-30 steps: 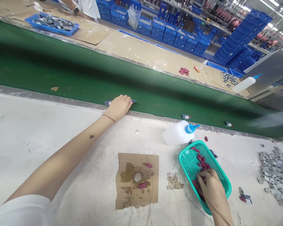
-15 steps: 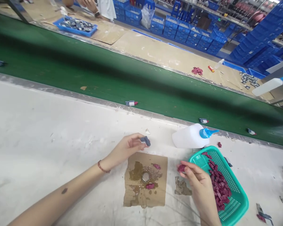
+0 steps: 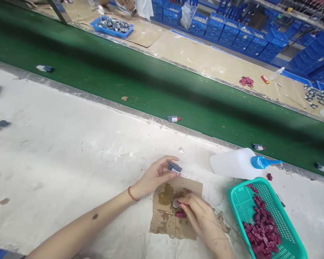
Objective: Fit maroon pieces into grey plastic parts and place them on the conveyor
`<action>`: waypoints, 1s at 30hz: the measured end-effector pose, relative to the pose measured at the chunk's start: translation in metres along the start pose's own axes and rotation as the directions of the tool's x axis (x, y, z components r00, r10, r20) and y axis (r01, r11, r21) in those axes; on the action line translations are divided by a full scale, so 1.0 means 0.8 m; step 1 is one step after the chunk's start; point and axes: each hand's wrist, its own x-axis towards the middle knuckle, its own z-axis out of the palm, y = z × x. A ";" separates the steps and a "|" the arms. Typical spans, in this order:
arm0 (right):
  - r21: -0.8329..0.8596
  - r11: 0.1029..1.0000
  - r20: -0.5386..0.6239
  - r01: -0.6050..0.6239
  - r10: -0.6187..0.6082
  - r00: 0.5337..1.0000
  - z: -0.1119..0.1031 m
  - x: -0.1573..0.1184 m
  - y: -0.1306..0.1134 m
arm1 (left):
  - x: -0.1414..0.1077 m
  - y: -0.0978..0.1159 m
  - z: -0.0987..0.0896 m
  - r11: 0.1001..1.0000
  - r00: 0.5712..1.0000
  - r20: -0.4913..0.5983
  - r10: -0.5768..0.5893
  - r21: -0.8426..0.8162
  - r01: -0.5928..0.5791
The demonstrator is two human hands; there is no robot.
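Observation:
My left hand (image 3: 155,175) pinches a small grey-blue part (image 3: 174,167) just above a glue-stained cardboard square (image 3: 169,225). My right hand (image 3: 202,217) rests on that cardboard, its fingertips down at a round metal cap (image 3: 175,203) in the brown glue. A dark red piece (image 3: 180,214) lies under its fingers; whether the fingers grip it is hidden. A teal basket (image 3: 241,201) with several dark red pieces (image 3: 261,226) stands to the right of my right hand.
A white glue bottle (image 3: 236,163) with a blue nozzle lies beside the basket. The green conveyor belt (image 3: 140,79) carries small assembled parts (image 3: 174,118). Across it, another person works at a blue tray (image 3: 112,26). Blue crates (image 3: 232,36) are stacked behind.
My right hand moved left from beside the basket onto the cardboard, down to the glue cap. My left hand kept the grey-blue part and stayed above the cardboard. The view shifted left.

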 end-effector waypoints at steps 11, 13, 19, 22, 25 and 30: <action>-0.304 0.935 0.113 0.185 -0.158 0.981 0.012 -0.005 0.003 | 0.000 -0.007 -0.005 0.999 0.999 0.044 -0.014 0.041 0.012; -0.261 0.953 0.106 0.152 -0.128 0.986 0.010 -0.004 0.001 | -0.001 -0.006 -0.003 0.991 0.997 0.049 0.059 0.115 -0.065; 0.180 0.981 -0.024 -0.072 0.078 0.997 -0.002 -0.001 -0.001 | -0.008 -0.005 -0.004 0.915 0.979 0.129 0.159 0.353 -0.195; 0.350 0.926 -0.162 -0.141 0.208 0.965 -0.002 -0.002 0.006 | -0.010 -0.006 -0.006 0.800 0.944 0.236 0.230 0.506 -0.321; 0.451 0.881 -0.260 -0.141 0.281 0.924 0.001 -0.005 0.013 | -0.010 -0.010 -0.008 0.666 0.886 0.344 0.312 0.585 -0.462; 0.490 0.864 -0.320 -0.115 0.301 0.898 0.007 -0.003 0.015 | -0.009 -0.014 -0.008 0.554 0.824 0.444 0.352 0.611 -0.566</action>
